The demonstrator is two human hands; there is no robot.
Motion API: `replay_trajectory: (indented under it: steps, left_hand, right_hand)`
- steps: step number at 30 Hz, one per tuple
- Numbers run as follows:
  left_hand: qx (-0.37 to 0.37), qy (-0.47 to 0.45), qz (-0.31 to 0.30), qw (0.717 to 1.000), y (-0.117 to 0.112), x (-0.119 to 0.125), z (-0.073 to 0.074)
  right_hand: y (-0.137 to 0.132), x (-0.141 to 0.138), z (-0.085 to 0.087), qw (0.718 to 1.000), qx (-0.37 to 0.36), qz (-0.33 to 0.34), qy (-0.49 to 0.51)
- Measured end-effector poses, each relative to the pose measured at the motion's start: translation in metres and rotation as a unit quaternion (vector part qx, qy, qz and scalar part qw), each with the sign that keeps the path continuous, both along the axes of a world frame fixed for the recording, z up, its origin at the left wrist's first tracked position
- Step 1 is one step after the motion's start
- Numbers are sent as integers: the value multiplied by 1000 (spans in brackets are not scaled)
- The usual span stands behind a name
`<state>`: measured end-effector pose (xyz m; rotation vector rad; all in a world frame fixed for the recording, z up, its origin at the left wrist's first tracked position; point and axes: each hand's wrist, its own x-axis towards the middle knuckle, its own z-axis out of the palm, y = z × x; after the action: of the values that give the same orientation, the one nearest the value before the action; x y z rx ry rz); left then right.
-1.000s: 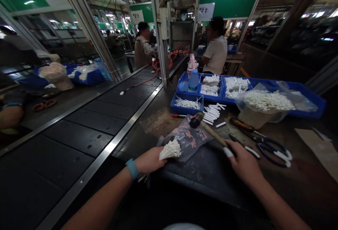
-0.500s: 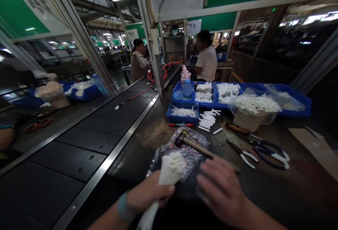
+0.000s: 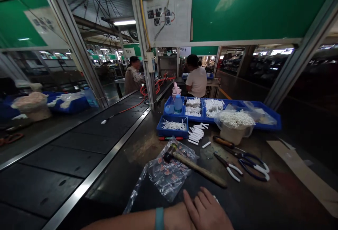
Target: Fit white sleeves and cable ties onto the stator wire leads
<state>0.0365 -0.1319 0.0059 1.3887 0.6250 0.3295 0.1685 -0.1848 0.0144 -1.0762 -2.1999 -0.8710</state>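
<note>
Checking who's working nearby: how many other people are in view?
2: one person in a brown top left of the post, one person in a white shirt right of it. More may be hidden farther back.

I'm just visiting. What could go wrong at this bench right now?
1. The hammer lies across a plastic bag. It might slide toward the right hand, which rests over the left hand at the bench edge.
2. Pliers and scissors lie loose nearby, so a careless reach could catch a blade.
3. Loose white sticks beside the blue bin might roll away.
</note>
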Motion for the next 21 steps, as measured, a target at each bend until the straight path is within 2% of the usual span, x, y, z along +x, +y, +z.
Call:
replay_trajectory:
  steps: [6,9,11,13,15,17,19,21]
  left_hand:
    - [-110,26,-17,993,-5,-5,4]
    - [-215,26,-52,975,2,-9,17]
    - [-246,11,-102,964,15,-12,32]
    - [-250,-8,-152,956,31,-13,49]
    - [-241,-22,-160,957,47,-14,64]
    - [-207,-45,-98,972,60,-13,77]
    - [-142,-92,9,986,64,-11,86]
    - [-9,-132,81,988,59,-5,91]
  right_hand:
    - [7,0,-26,996,-71,18,54]
    - [8,7,-34,986,-124,24,112]
    - [8,15,-30,966,-189,20,174]
    - [9,24,-21,932,-269,21,242]
    - [11,32,-10,888,-336,29,314]
    - [16,38,-3,838,-366,29,404]
    - [21,42,-2,788,-348,17,508]
    - [26,43,-6,743,-314,8,591]
